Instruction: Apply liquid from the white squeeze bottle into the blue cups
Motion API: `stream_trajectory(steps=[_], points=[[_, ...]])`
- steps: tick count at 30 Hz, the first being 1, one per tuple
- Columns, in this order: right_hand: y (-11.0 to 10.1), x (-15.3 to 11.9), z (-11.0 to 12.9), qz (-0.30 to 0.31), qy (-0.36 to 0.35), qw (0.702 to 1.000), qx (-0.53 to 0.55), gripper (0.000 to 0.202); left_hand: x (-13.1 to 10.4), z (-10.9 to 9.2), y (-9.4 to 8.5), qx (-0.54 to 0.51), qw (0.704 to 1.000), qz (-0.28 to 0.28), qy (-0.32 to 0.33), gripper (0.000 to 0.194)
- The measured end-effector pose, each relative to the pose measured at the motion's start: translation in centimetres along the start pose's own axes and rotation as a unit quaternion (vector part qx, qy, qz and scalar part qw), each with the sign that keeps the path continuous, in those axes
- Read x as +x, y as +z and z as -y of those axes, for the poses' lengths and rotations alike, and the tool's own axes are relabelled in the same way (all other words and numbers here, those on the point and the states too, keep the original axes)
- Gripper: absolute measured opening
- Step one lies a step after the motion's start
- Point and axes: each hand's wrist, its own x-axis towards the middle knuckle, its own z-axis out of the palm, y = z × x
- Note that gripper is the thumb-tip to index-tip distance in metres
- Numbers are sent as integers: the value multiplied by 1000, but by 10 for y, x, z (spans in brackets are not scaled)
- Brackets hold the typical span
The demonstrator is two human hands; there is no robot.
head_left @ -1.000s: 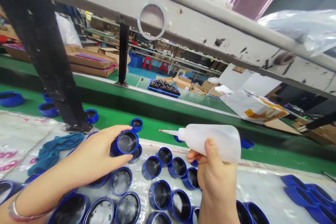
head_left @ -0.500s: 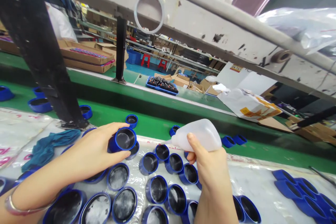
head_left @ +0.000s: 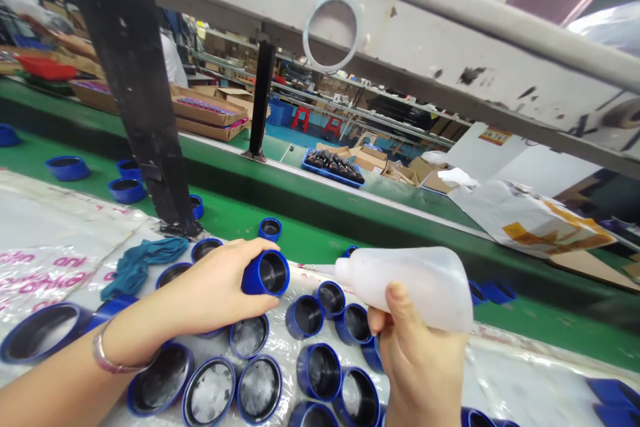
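Observation:
My left hand (head_left: pixel 213 293) grips a small blue cup (head_left: pixel 267 273) with a dark inside, tipped so its mouth faces right. My right hand (head_left: pixel 425 363) holds a translucent white squeeze bottle (head_left: pixel 410 283); its thin nozzle points left, close to the cup's mouth. Below both hands, several blue cups and lids (head_left: pixel 280 373) lie open side up on clear plastic sheeting (head_left: pixel 60 240). A metal bangle (head_left: pixel 113 360) circles my left wrist.
A teal cloth (head_left: pixel 143 260) lies left of my hand beside a black steel post (head_left: pixel 135 87). A green conveyor belt (head_left: pixel 310 240) carries more blue lids (head_left: pixel 67 167). Beyond stand cardboard boxes (head_left: pixel 205 113), a blue tray of dark parts (head_left: pixel 333 167) and a torn paper bag (head_left: pixel 530 220).
The left hand has tipped the blue cup more onto its side. The bottle in the right hand has risen and leveled, nozzle toward the cup. The view has shifted left.

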Motion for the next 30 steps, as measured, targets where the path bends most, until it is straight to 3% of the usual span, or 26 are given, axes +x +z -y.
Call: stream_trajectory(steps=[3,6,10,19,30], points=[[0,-2,0,19,61,998,14,27,-1,-4,-1,-2,1000,0,9,62],[1,-4,3,31,103,994,30,29,-2,-5,-1,-4,1000,2,14,62],[5,-10,5,21,75,997,7,35,-2,-5,-1,-13,1000,7,12,63],[20,-27,7,-116,65,991,-17,40,-3,-10,-5,-29,999,27,11,60],[15,-33,-3,-148,78,986,-16,48,-5,-11,-8,-32,999,30,27,54]])
